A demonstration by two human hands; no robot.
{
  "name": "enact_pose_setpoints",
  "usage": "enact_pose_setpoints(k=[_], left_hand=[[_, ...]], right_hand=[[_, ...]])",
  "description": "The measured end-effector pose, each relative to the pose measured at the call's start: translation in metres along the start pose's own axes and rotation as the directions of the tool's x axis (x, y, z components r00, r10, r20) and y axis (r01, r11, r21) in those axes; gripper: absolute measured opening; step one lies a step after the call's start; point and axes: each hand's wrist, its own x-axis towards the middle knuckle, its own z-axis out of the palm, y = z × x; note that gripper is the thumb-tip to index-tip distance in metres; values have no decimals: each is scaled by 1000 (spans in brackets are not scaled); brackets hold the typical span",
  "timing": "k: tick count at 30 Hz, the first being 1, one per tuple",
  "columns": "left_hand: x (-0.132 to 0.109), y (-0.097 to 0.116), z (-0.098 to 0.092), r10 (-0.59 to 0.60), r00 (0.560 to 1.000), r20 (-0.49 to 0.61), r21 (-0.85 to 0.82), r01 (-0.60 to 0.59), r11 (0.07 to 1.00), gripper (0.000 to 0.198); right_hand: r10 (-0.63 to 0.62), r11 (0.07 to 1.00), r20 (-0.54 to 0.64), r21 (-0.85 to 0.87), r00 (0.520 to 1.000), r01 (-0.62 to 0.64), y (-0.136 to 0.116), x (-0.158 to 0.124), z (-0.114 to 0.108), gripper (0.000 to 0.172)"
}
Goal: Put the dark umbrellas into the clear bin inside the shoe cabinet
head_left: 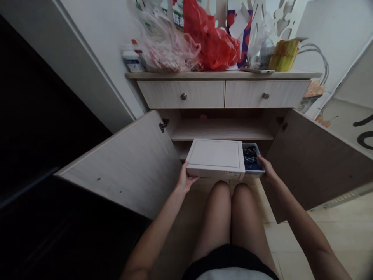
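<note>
I hold a white flat box [215,157] in front of an open wooden cabinet [223,130], just above my knees. Its sliding lid is pushed left, leaving the right end uncovered, where dark blue items [250,158] show inside. My left hand [185,179] grips the box's left front corner from below and the side. My right hand [266,169] holds the right end of the inner tray. The box hovers at the level of the cabinet's lower shelf.
Both cabinet doors [131,163] [314,163] stand wide open to either side. Two closed drawers [183,94] sit above. The top carries a red plastic bag [214,41], a clear bag [166,44], a phone [258,70] and a yellow-green item [284,54]. Dark doorway at left.
</note>
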Motion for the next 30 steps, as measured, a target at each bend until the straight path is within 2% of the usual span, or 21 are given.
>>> enact_pose_setpoints(k=[4,11,16,20,25,30], left_hand=[[-2,-11,7,6,1000,8,-22,-6,1000,58],[-7,-27,26,-16,1000,20,-22,17,1000,55],[-2,-38,33,-11,1000,22,-37,12,999,57],[2,-43,38,-4,999,38,-53,6,999,55],[17,-26,52,59,989,136,41,-65,997,61],[51,10,82,95,975,203,209,-137,968,64]], right_hand=[[41,999,55,-3,998,-41,7,2,9,27],[-56,992,103,-104,993,67,12,1,24,33],[29,988,84,-155,996,-16,13,2,28,55],[20,990,181,-141,983,6,8,2,33,72],[36,991,211,-136,977,-7,-15,21,44,82],[39,990,179,-141,983,-14,-45,74,63,84]])
